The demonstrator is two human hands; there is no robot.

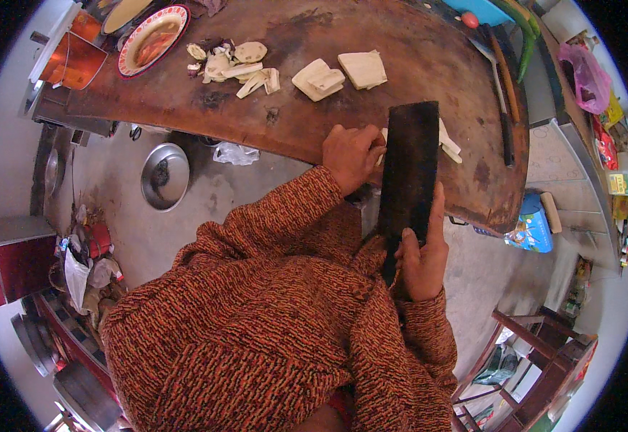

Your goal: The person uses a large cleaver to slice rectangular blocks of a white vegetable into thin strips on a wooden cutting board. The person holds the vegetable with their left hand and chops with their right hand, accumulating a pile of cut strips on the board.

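Note:
My right hand [423, 263] is wrapped round the handle of a broad, dark cleaver [411, 155], whose blade stretches over the front edge of the wooden table. Close to the blade's left side, my left hand [353, 155] has its fingers curled on a pale vegetable piece [384, 134], mostly hidden behind the blade. Pale cut strips [449, 147] show on the blade's right. Farther back lie two stacks of pale slices, a left stack [318, 79] and a right stack [363, 70]. A heap of pale trimmings with dark purple skin [231, 66] lies to their left.
On the wooden table [292, 129] stand a red-rimmed plate [154, 41] at the left and long-handled tools [505, 93] at the right. Green peppers [526, 36] and a small red tomato [470, 19] lie at the far right. A metal basin [165, 177] sits on the floor.

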